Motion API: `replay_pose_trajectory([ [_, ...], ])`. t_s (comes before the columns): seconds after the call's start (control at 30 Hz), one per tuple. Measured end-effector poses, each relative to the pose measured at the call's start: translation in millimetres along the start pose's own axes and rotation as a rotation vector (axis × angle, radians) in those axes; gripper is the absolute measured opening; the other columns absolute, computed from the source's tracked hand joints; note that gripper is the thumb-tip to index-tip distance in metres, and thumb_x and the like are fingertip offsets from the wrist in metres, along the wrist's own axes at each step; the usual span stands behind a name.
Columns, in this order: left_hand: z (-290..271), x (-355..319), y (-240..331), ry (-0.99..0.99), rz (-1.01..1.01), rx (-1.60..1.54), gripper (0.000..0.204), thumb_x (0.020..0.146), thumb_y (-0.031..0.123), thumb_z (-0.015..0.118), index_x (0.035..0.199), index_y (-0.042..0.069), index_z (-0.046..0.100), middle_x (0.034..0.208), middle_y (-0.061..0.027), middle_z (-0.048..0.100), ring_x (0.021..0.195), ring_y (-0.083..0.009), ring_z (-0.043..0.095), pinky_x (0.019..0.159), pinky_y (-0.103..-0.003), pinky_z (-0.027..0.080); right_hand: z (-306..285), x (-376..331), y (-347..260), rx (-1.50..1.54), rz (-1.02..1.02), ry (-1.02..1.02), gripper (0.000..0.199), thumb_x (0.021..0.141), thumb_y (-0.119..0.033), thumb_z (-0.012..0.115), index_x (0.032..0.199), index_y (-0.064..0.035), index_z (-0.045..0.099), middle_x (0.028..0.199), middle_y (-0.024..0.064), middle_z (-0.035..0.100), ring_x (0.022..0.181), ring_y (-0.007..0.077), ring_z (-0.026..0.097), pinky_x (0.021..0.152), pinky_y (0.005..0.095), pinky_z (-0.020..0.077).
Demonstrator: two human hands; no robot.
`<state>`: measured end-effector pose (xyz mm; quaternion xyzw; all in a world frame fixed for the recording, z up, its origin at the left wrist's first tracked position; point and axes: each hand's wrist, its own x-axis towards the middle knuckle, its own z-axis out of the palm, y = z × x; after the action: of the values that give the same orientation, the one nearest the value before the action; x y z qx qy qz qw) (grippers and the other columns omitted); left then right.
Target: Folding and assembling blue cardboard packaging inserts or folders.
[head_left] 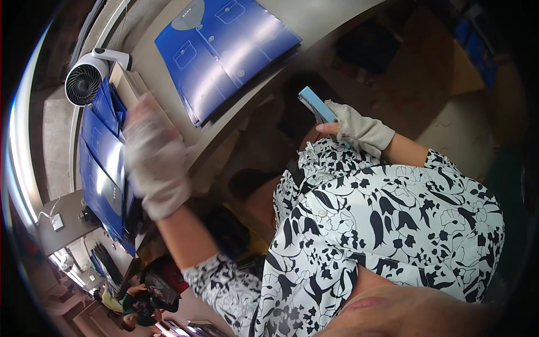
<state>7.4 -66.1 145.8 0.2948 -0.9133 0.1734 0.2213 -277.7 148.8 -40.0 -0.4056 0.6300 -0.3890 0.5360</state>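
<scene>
My right hand, in an off-white fingerless glove, is closed around a light blue stapler held near my lap. My left hand, gloved the same way, is smeared by motion, so its fingers cannot be made out. It is over the edge of the table beside a pile of glossy blue printed pieces, partly covering them. A neat stack of similar blue pieces, printed with pocket and button outlines, lies flat on the table to the right of that hand.
A white fan stands at the table's far left, next to a pale board-like stack. The grey table ends in an edge above my lap. A socket is on the left. Other people sit in the lower left background.
</scene>
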Motion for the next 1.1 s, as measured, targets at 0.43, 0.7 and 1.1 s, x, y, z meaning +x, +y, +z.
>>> replay_pose_trajectory([
  [0.43, 79.1, -26.6, 80.1, -0.391, -0.086, -0.284, 0.079, 0.067, 0.028, 0.082, 0.138, 0.012, 0.05, 0.142, -0.0128, 0.049, 0.133, -0.0297, 0.044, 0.11, -0.042, 0.036, -8.0, -13.6, -30.1, -0.121, -0.267, 0.128, 0.047, 0.081, -0.026, 0.075, 0.115, 0.0004, 0.057, 0.093, 0.0085, 0.058, 0.085, 0.0184, 0.056, 0.08, 0.0315, 0.0468],
  [0.7, 73.0, -47.3, 89.8, -0.309, -0.107, -0.41, 0.077, 0.064, 0.014, 0.083, 0.135, 0.011, 0.053, 0.137, -0.0121, 0.054, 0.13, -0.0291, 0.048, 0.108, -0.042, 0.038, -4.7, 9.3, -41.8, -0.112, -0.362, 0.156, 0.041, 0.083, -0.015, 0.074, 0.118, -0.0025, 0.058, 0.098, 0.0033, 0.06, 0.09, 0.0123, 0.059, 0.084, 0.0296, 0.0478],
  [1.1, 60.3, -43.3, 97.2, -0.215, -0.089, -0.388, 0.072, 0.062, 0.006, 0.08, 0.13, 0.017, 0.058, 0.126, -0.014, 0.061, 0.117, -0.0306, 0.058, 0.1, -0.04, 0.045, -0.6, 23.0, -38.2, -0.174, -0.412, 0.25, 0.041, 0.084, -0.018, 0.074, 0.118, -0.0021, 0.058, 0.1, 0.0042, 0.061, 0.094, 0.0141, 0.058, 0.086, 0.0298, 0.0469],
])
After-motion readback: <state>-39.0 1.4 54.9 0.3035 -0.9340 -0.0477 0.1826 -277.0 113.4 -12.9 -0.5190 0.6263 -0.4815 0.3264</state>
